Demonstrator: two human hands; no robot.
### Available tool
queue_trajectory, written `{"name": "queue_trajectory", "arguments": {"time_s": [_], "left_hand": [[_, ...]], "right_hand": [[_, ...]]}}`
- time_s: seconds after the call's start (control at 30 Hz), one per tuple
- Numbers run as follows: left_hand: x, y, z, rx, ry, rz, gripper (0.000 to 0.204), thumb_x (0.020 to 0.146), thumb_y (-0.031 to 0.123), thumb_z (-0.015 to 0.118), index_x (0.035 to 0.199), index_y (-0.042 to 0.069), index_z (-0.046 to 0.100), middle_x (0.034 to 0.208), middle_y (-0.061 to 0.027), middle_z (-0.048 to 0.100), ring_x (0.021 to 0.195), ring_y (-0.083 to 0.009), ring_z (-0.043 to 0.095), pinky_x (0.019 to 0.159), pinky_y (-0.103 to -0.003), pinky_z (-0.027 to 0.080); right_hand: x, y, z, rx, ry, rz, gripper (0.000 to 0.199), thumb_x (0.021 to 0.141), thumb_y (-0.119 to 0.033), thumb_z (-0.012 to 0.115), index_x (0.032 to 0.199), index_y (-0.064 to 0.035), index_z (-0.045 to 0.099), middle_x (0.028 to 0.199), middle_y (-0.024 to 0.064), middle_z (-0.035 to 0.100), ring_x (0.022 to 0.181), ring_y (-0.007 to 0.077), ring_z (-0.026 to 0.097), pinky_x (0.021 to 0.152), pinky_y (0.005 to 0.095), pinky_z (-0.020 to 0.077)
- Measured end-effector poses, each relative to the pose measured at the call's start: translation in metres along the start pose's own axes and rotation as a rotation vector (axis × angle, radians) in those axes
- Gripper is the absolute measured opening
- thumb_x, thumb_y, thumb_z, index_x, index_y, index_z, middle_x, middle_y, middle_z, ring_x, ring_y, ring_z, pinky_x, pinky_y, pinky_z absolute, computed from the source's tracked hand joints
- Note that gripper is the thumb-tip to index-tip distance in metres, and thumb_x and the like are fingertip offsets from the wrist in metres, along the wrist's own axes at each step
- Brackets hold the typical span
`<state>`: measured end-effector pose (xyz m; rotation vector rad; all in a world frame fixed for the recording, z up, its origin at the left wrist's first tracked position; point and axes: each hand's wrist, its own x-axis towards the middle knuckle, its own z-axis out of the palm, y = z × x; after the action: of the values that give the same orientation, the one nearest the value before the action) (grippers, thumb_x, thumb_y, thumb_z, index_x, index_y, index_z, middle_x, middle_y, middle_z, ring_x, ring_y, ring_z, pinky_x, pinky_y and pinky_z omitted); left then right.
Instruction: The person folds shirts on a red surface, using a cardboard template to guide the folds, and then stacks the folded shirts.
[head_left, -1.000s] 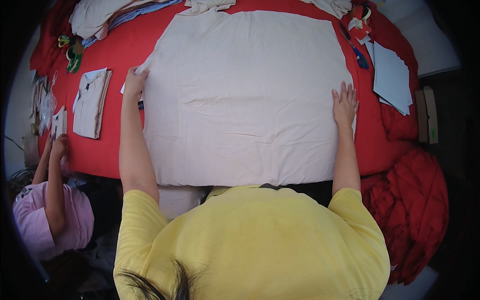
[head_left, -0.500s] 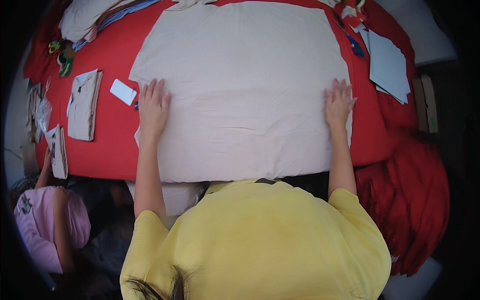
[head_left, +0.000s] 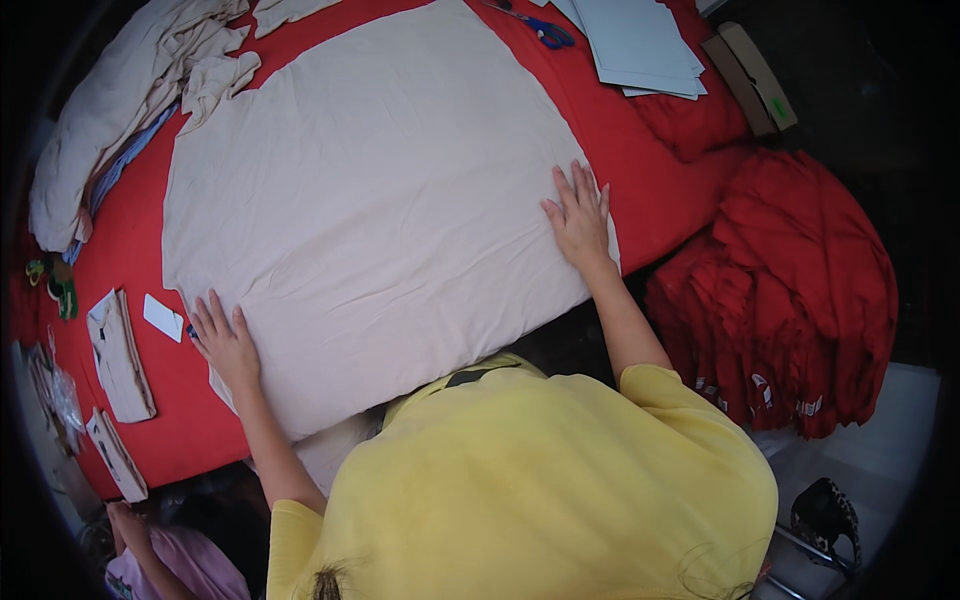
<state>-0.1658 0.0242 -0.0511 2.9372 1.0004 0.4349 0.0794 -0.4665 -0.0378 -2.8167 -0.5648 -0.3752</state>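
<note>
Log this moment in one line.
left hand: open on beige cloth, left side | right hand: open on cloth, right side | around: white card, folded beige garments, pale sheets

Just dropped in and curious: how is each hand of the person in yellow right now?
Left hand: open, palm down on the pale cloth near its left edge, gripping nothing.
Right hand: open, palm down near the cloth's right edge, gripping nothing.

One spread cream cloth (head_left: 380, 190), two folded garments (head_left: 122, 362), one white rectangle (head_left: 163, 317) and one pair of blue-handled scissors (head_left: 550, 35) are seen.
</note>
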Motion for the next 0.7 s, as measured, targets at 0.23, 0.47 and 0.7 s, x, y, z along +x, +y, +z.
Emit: {"name": "queue_trajectory", "arguments": {"time_s": [0.23,0.47,0.7], "left_hand": [[0.004,-0.022,0.004,0.049,0.022,-0.052,0.054,0.099,0.045,0.038,0.147,0.019,0.036,0.155,-0.0079,0.027,0.144,-0.0304,0.020,0.113,-0.058,0.013],[0.001,-0.024,0.009,0.014,-0.022,-0.107,0.055,0.100,0.046,0.035,0.148,0.020,0.034,0.156,-0.0054,0.025,0.144,-0.0305,0.019,0.113,-0.058,0.013],[0.004,-0.025,0.006,-0.012,-0.029,-0.119,0.052,0.099,0.042,0.039,0.146,0.019,0.037,0.155,-0.0059,0.026,0.144,-0.0309,0.020,0.113,-0.057,0.014]], "right_hand": [[-0.007,0.056,-0.008,0.083,0.015,0.205,0.061,0.096,-0.038,0.046,0.144,-0.0022,0.034,0.152,0.0181,0.028,0.143,0.0312,0.021,0.114,0.0572,0.0103],[-0.149,0.128,-0.016,0.041,-0.060,1.106,0.068,0.096,-0.058,0.030,0.138,-0.0072,0.048,0.153,0.0137,0.030,0.145,0.0294,0.016,0.114,0.0576,0.0059],[-0.130,0.150,-0.078,0.170,-0.025,1.028,0.051,0.089,-0.045,0.058,0.113,-0.0002,0.065,0.124,0.0223,0.057,0.096,0.0388,0.062,0.092,0.0465,0.0452]]}}
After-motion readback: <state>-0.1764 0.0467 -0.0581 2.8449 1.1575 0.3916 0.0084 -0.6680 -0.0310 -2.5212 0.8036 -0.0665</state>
